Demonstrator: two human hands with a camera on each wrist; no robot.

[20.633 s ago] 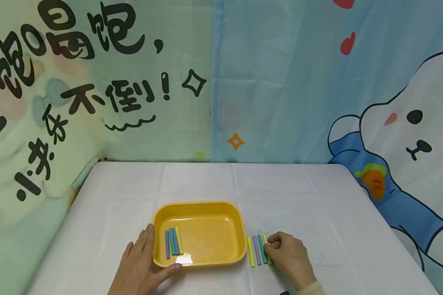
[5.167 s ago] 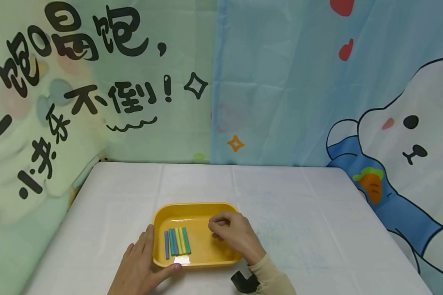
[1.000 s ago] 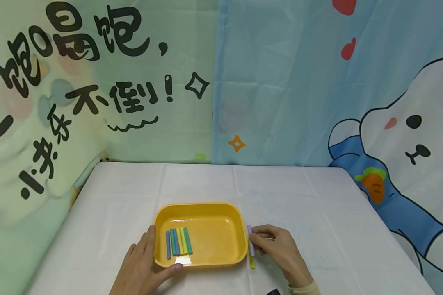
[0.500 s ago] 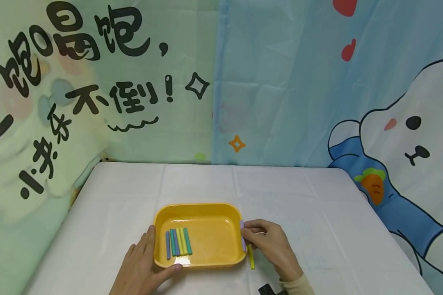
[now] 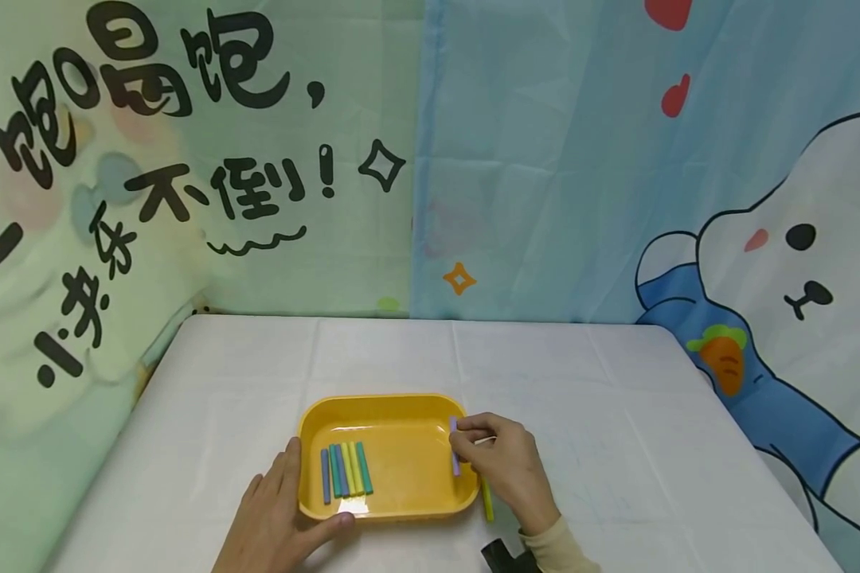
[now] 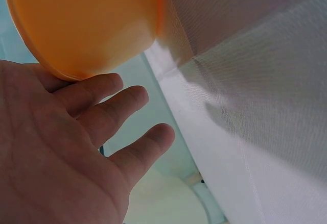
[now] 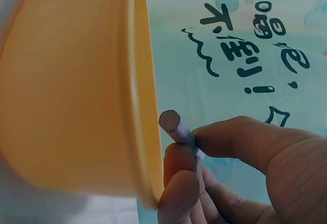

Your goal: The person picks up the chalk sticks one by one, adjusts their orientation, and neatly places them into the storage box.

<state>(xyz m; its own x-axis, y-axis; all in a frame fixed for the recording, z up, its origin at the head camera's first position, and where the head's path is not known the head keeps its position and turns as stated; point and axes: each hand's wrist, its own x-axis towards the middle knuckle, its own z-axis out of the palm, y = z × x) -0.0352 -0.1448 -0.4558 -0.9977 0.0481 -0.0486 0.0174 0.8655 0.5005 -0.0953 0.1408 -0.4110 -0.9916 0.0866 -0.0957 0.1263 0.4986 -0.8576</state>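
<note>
A purple chalk stick [image 5: 455, 455] is pinched upright-looking between the thumb and fingers of my right hand [image 5: 510, 468], over the right end of a yellow tray [image 5: 412, 469]. In the right wrist view the chalk's round end [image 7: 169, 120] shows just beside the tray's rim [image 7: 134, 96]. My left hand [image 5: 275, 509] rests against the tray's left side, thumb at the front rim; its fingers [image 6: 115, 114] look extended in the left wrist view. Inside the tray, several chalk sticks [image 5: 346, 470], purple, green, blue and yellow, lie side by side at the left.
One yellow-green chalk stick [image 5: 487, 503] lies on the white tablecloth [image 5: 580, 414] right of the tray, partly behind my right hand. A black wrist device [image 5: 507, 557] is at my right sleeve. A printed curtain [image 5: 530, 159] hangs behind the table.
My right hand has lifted the purple chalk from beside the yellow-green one and carried it left, across the tray's right rim. The left hand has stayed in place.
</note>
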